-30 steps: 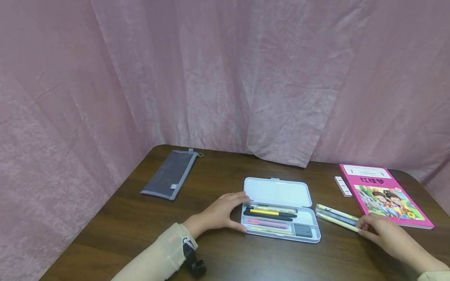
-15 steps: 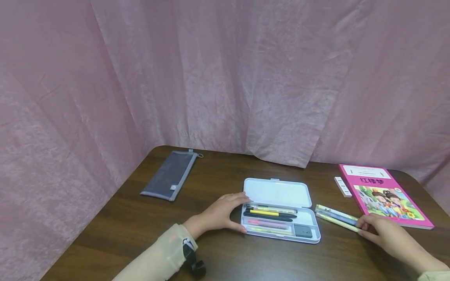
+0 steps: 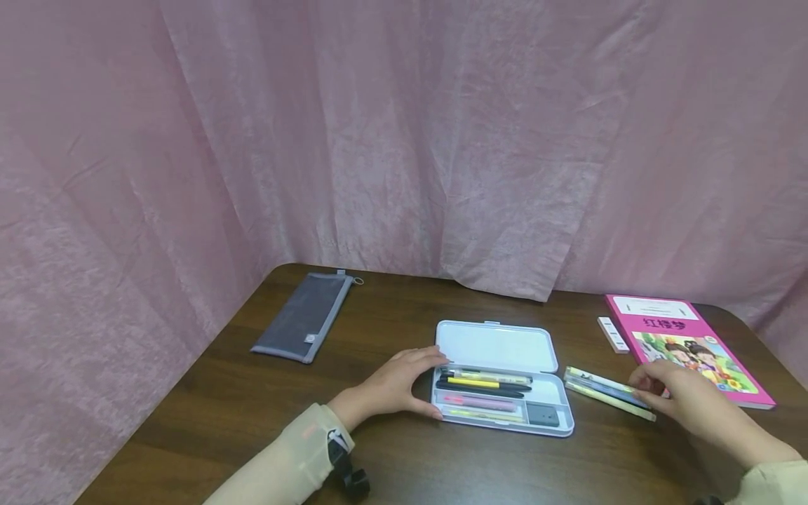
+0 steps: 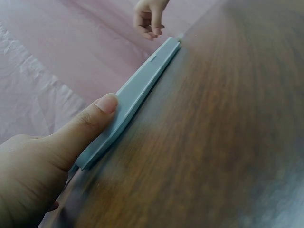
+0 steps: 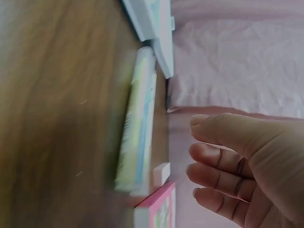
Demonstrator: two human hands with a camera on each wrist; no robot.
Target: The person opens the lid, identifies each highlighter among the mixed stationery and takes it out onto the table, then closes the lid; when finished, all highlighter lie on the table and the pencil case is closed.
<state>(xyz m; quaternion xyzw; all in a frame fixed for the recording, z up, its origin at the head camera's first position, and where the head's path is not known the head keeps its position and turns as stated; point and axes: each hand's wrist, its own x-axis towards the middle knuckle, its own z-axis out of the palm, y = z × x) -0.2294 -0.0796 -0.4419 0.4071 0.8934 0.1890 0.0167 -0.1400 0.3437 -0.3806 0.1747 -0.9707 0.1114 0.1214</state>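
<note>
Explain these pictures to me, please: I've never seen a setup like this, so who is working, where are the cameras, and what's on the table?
No machine here: a person works bare-handed. The wide picture comes from a camera worn on the head, looking forward and down; the two closer ones come from cameras on the left and right wrists. On the brown table lie an open pencil case with pens inside, loose pens to its right, a pink book, a small white block and a gray pouch. The left hand grips the left end of the case. The right hand is near the loose pens, but the right wrist view shows it holding nothing.
</note>
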